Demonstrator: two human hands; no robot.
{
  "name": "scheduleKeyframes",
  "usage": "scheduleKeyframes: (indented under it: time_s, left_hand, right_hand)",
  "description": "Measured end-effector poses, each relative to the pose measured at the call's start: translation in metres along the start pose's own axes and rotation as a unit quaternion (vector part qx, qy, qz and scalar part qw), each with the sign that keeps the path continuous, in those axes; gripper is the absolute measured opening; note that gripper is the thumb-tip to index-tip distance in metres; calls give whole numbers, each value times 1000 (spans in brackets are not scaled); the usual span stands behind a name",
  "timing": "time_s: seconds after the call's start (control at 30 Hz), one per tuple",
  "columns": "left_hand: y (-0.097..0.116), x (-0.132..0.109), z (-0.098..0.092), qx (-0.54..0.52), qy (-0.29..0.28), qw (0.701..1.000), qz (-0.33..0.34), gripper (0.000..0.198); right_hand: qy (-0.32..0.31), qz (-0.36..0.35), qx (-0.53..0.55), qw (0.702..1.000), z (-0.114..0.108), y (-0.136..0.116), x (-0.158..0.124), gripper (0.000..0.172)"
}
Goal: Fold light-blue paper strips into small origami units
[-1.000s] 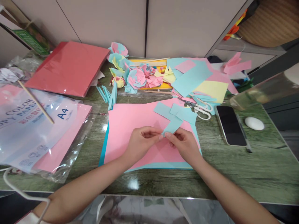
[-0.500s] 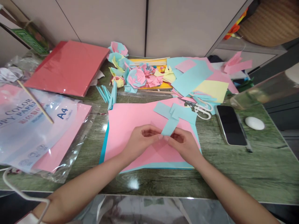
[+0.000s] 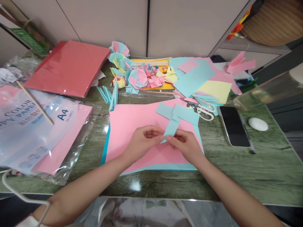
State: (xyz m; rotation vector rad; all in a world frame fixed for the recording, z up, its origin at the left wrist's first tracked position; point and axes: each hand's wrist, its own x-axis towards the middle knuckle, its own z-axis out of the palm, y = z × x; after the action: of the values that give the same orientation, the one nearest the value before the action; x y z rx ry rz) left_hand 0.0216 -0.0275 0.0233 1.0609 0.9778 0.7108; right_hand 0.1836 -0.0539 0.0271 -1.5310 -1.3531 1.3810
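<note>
Light-blue paper strip (image 3: 171, 127), seen from the head camera, lies just right of the centre of the frame, slanting from upper right to lower left over a pink sheet (image 3: 132, 126). Its lower end is pinched by both hands. The left hand (image 3: 145, 142) comes in from the lower left, its grip closed, thumb tip on the strip's near corner; the right hand (image 3: 186, 142) comes from the lower right, its grip also closed, thumb pressing the same end. The other fingers curl underneath, partly hidden. At the strip's upper end are two more light-blue pieces (image 3: 189, 115), resting on the pink sheet's upper right part.

White-handled scissors (image 3: 205, 112) lie right of these pieces, with a dark-screened phone (image 3: 233, 126) and a white oval object (image 3: 258, 124) farther right on the green table (image 3: 248, 176). Paper flowers (image 3: 138, 78) in pink, blue and yellow cluster at upper centre. A red packet (image 3: 68, 69) fills the upper left; below it, a clear bag of A4 paper (image 3: 47, 132) carries a wooden stick (image 3: 35, 102).
</note>
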Motion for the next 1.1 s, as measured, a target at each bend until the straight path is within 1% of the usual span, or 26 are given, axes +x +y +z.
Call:
scheduleKeyframes:
  time_s: [0.07,0.2,0.3,0.4,0.53,0.63,0.77,0.87,1.0,1.1]
  left_hand:
    - [0,1,-1,0,-5,1000,-4,21]
    - [3,2,-5,12,-38,999,-12,24]
    - [7,2,-7,24,-63,997,-26,22]
    - [8,3,-8,14,-73,997,-36,21]
    - [6,3,-8,7,-70,997,-33,20]
    - [7,2,-5,21,-61,998,-27,17]
    - [10,-1,-1,53,-46,997,9,17]
    - [10,-2,0,48,-49,997,27,17]
    - [6,-1,0,14,-49,999,-3,15]
    - [4,-1,0,1,-35,999,-28,15]
  right_hand:
    - [6,-3,-15,1000,0,0,0,20]
    - [19,-14,-27,999,-1,0,1,18]
    - [26,-12,-34,999,-3,0,2,17]
    - [27,-11,-35,999,-4,1,2,17]
    - [30,-13,-25,999,-5,1,2,18]
    - [38,-15,-22,999,-5,0,1,18]
    - [46,-22,-41,998,-5,-1,0,18]
    - [45,-23,-59,997,-3,-1,-1,19]
    - [41,-27,-80,996,-1,0,-2,20]
    - [29,-23,-57,998,-2,-1,-1,21]
